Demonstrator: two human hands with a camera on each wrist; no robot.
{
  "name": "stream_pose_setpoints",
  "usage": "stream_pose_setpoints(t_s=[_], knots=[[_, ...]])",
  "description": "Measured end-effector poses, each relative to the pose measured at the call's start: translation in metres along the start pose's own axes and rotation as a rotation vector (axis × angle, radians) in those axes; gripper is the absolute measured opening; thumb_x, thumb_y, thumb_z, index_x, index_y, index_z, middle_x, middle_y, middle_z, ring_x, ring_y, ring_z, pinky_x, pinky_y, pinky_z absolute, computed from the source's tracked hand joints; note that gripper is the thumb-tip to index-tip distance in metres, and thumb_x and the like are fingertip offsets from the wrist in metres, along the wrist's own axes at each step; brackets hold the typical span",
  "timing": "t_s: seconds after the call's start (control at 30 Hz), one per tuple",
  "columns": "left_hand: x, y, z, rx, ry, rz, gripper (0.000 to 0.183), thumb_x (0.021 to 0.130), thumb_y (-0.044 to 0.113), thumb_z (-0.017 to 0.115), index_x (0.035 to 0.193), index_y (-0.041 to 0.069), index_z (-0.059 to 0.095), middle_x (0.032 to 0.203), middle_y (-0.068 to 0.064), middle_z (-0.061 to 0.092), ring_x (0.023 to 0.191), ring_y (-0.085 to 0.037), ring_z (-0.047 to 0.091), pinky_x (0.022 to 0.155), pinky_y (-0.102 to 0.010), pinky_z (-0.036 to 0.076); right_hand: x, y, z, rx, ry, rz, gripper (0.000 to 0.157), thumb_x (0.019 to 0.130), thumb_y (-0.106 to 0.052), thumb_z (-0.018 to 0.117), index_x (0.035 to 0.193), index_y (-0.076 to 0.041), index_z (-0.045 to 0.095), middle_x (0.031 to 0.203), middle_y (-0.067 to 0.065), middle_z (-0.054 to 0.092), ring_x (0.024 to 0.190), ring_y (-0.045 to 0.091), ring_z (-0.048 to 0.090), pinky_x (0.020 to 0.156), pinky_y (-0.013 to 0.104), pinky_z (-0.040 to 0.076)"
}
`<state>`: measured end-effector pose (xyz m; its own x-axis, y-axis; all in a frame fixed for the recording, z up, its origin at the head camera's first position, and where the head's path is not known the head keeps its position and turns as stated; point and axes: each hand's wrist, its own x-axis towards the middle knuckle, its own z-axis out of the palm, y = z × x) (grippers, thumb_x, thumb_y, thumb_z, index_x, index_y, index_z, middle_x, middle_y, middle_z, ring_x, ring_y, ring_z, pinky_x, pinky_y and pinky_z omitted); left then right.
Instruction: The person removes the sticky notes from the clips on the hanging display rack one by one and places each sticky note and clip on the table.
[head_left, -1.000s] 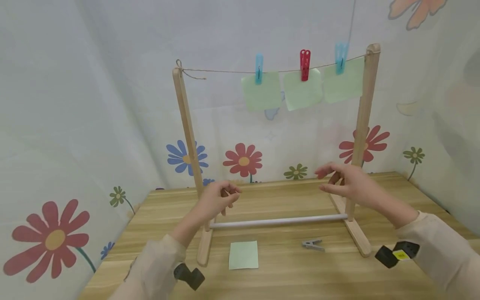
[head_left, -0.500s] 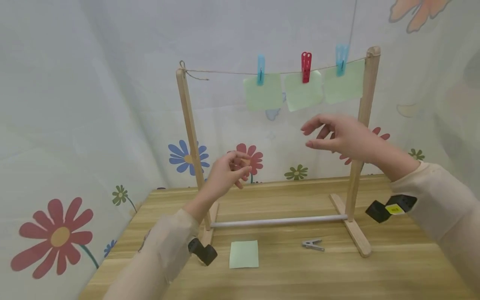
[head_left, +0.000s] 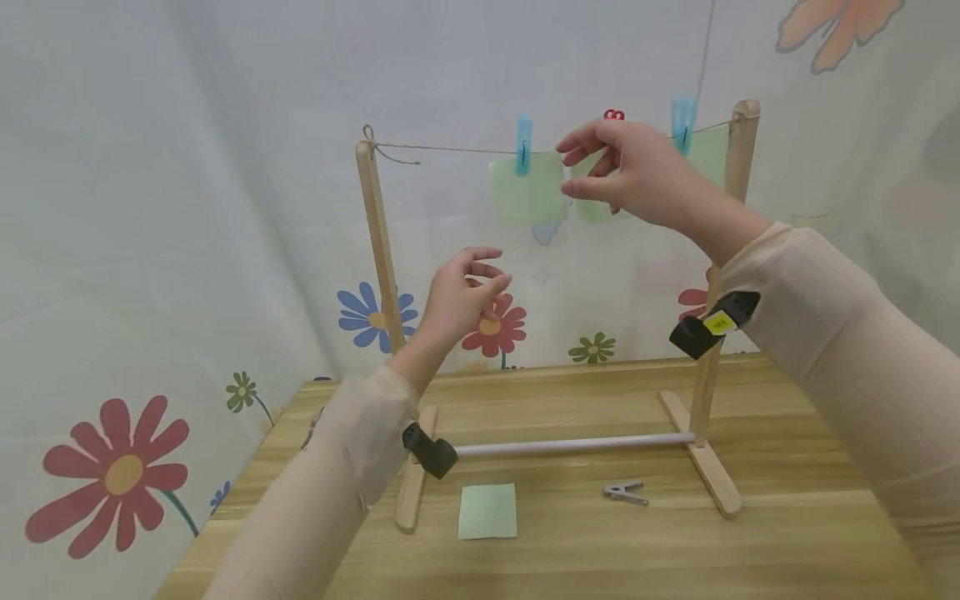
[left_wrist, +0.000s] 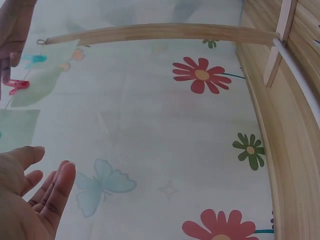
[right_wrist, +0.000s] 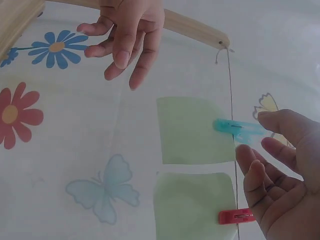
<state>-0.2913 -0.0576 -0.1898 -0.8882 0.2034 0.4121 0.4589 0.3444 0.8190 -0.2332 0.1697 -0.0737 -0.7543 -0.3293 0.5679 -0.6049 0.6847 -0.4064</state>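
My right hand is raised near the string, fingers loosely bent and holding nothing. It hides much of the middle green paper and its red clothespin. Just left of its fingertips hangs another green paper under a blue clothespin. A third paper hangs at the right from a blue clothespin. Lower and to the left, my left hand is in the air with relaxed fingers and nothing in it. The right wrist view shows the blue clothespin beside my right fingertips, apparently without contact.
A wooden frame, with left post and right post, stands on the wooden table. A white rod joins its feet. On the table lie a green paper square and a grey clothespin. Flowered cloth hangs behind.
Both hands have risen from low over the table. My right hand has moved up and left to the hanging papers; my left hand has gone up and slightly right.
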Motion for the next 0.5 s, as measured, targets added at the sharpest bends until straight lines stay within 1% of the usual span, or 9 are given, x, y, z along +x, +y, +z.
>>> stream_pose_setpoints(t_s=[0.1, 0.23, 0.33, 0.4, 0.5], knots=[[0.006, 0.004, 0.000, -0.008, 0.031, 0.023, 0.043, 0.090, 0.020, 0.068, 0.131, 0.015, 0.054, 0.109, -0.010, 0.065, 0.077, -0.023, 0.068, 0.060, -0.027, 0.058, 0.011, -0.004, 0.000, -0.011, 0.021, 0.002, 0.046, 0.092, -0.024, 0.065, 0.133, -0.007, 0.052, 0.125, 0.013, 0.058, 0.074, 0.015, 0.056, 0.055, 0.016, 0.047], [0.013, 0.009, 0.000, -0.034, 0.052, 0.045, 0.046, 0.091, 0.022, 0.067, 0.133, 0.013, 0.052, 0.112, -0.010, 0.064, 0.082, -0.023, 0.069, 0.058, -0.022, 0.057, 0.023, -0.007, -0.001, -0.021, 0.035, 0.024, 0.048, 0.093, -0.025, 0.063, 0.136, -0.008, 0.049, 0.128, 0.013, 0.057, 0.076, 0.017, 0.054, 0.057, 0.014, 0.046], [0.018, 0.015, 0.000, -0.053, 0.068, 0.060, 0.045, 0.091, 0.023, 0.067, 0.133, 0.013, 0.052, 0.113, -0.009, 0.063, 0.082, -0.021, 0.069, 0.058, -0.023, 0.058, 0.032, -0.008, -0.001, -0.013, 0.039, 0.054, 0.050, 0.093, -0.026, 0.062, 0.138, -0.009, 0.048, 0.130, 0.012, 0.056, 0.080, 0.018, 0.055, 0.057, 0.014, 0.046], [0.021, 0.019, 0.000, -0.061, 0.075, 0.068, 0.045, 0.091, 0.024, 0.067, 0.132, 0.013, 0.052, 0.113, -0.008, 0.063, 0.082, -0.021, 0.069, 0.059, -0.024, 0.058, 0.037, -0.010, -0.001, -0.013, 0.032, 0.075, 0.051, 0.094, -0.028, 0.061, 0.139, -0.009, 0.047, 0.132, 0.011, 0.056, 0.085, 0.017, 0.056, 0.058, 0.015, 0.047], [0.024, 0.023, 0.002, -0.074, 0.076, 0.059, 0.046, 0.091, 0.024, 0.066, 0.133, 0.012, 0.050, 0.114, -0.008, 0.064, 0.085, -0.023, 0.070, 0.059, -0.024, 0.058, 0.045, -0.012, 0.002, -0.022, 0.005, 0.107, 0.053, 0.094, -0.031, 0.060, 0.141, -0.010, 0.045, 0.134, 0.010, 0.055, 0.095, 0.018, 0.059, 0.060, 0.016, 0.048]])
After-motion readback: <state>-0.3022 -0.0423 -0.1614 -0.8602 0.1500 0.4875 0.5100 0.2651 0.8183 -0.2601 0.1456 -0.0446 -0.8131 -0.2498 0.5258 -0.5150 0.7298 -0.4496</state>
